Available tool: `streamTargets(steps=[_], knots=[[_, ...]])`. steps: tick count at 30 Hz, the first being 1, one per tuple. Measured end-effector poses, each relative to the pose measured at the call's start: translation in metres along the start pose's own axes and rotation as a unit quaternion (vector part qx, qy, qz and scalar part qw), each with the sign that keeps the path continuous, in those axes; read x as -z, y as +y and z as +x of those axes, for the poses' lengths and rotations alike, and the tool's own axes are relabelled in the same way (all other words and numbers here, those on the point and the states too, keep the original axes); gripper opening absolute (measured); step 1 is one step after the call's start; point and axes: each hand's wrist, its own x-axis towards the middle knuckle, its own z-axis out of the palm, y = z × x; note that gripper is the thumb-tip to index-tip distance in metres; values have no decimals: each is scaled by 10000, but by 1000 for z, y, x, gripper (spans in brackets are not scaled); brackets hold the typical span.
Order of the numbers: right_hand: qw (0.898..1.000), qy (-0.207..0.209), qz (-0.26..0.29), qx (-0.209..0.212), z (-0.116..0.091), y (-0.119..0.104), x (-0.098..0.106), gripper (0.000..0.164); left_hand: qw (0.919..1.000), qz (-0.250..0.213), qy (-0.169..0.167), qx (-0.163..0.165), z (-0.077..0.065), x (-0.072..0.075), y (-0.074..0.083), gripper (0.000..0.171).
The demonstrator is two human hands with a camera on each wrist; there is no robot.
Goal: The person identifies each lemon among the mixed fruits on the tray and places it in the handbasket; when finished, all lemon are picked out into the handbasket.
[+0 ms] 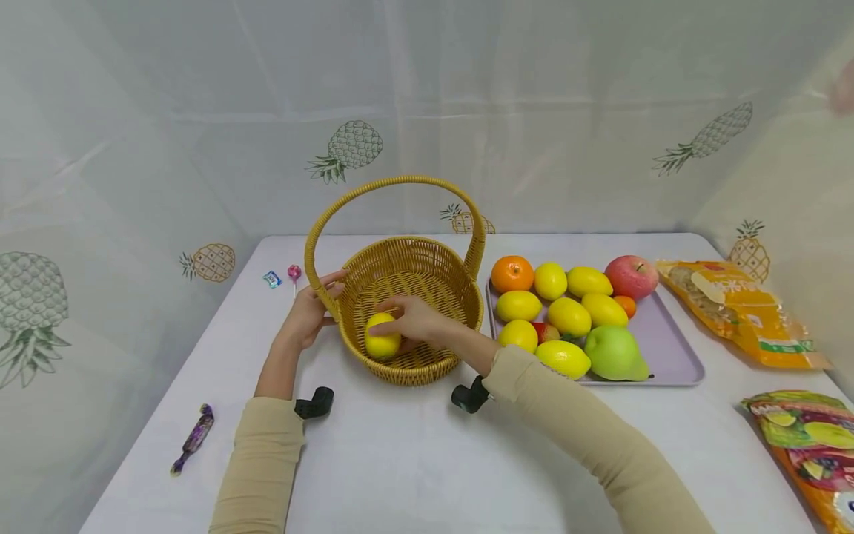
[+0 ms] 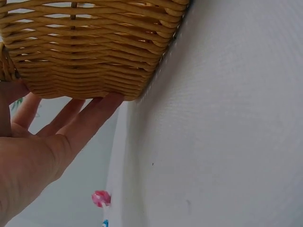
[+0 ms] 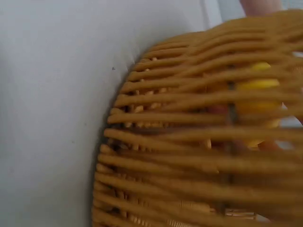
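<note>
A wicker basket with a tall arched handle stands on the white table. Inside its front left part, my right hand grips a yellow lemon. My left hand is at the basket's left side, near the foot of the handle. In the left wrist view, the extended fingers of that hand rest against the outside of the woven wall. The right wrist view is mostly filled by the basket's weave, with yellow of the lemon showing through the gaps.
Right of the basket, a pale tray bears several lemons, an orange, an apple and a green pear. Two food bags lie farther right. Wrapped candies and a lollipop lie at left.
</note>
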Motion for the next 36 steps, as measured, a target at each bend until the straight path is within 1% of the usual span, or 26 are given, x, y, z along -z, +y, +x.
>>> streamTargets(steps=[3,7,9,11,13,16,18,22,24,27,29,31,34,36], knots=[[9999,-28,-96,-61,4,0,-6,55,10000,9,1,38,0,-1,1,45],[10000,-78,-29,-28,5,0,-4,53,9999,-7,34,107,0,-1,0,45],[9998,-158,63,62,3,0,1,50,9999,-10,35,121,0,-1,-1,45],[9990,-362,173,176,-2,-1,11,49,9999,-14,29,121,1,0,-2,45],[9972,-624,300,281,-9,-2,25,49,9999,-28,15,119,0,0,-3,45],[9933,-1000,416,398,-26,-4,53,48,10000,-24,-3,89,0,-1,-3,45],[9920,-1104,366,490,-40,-5,73,48,10000,-7,-14,57,0,-1,-2,45],[9932,-951,-140,654,-74,2,115,51,10000,28,-32,7,0,0,0,46],[9936,-723,-559,670,-93,11,136,51,10000,31,-45,5,1,-1,0,46],[9907,-460,-1114,630,-120,27,161,53,10000,47,-51,24,1,-1,0,46],[9872,-344,-1449,565,-135,38,173,52,10000,45,-43,48,1,-1,0,46],[9862,-361,-1537,502,-146,48,181,53,10000,51,-28,69,1,-1,0,46],[9830,-542,-1685,482,-158,58,188,52,10000,59,-2,81,0,-1,1,46],[9794,-687,-1841,456,-162,62,188,51,10000,66,8,70,0,0,0,47]])
